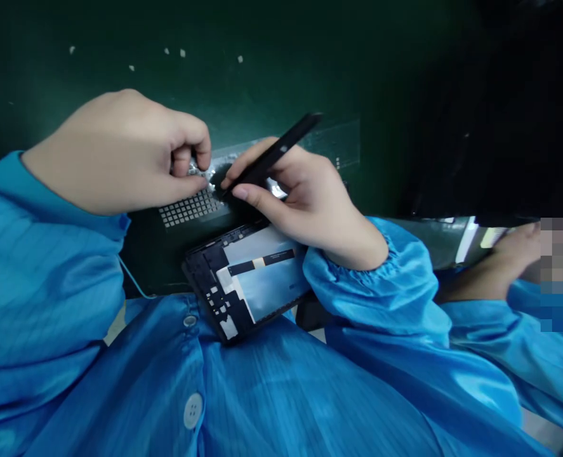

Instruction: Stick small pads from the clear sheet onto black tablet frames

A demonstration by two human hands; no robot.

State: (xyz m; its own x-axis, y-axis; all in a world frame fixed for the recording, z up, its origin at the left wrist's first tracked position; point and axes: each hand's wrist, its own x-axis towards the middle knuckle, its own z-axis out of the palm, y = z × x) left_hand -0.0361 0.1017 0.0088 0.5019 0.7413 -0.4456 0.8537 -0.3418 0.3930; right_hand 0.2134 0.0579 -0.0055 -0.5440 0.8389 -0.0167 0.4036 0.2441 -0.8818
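My left hand (124,149) is curled, thumb and fingers pinched on the edge of a clear sheet (190,206) carrying a grid of small white squares. My right hand (304,193) grips black tweezers (274,155) like a pen, their tip touching the sheet close to my left fingertips. An opened tablet back (247,279), with a black frame and pale blue inner panels, rests tilted against my lap and the table edge, just below my right wrist.
The dark green table (262,70) carries a few tiny white scraps at the back. Another person's hand and blue sleeve (500,266) lie at the right, next to a white strip. My blue smock fills the foreground.
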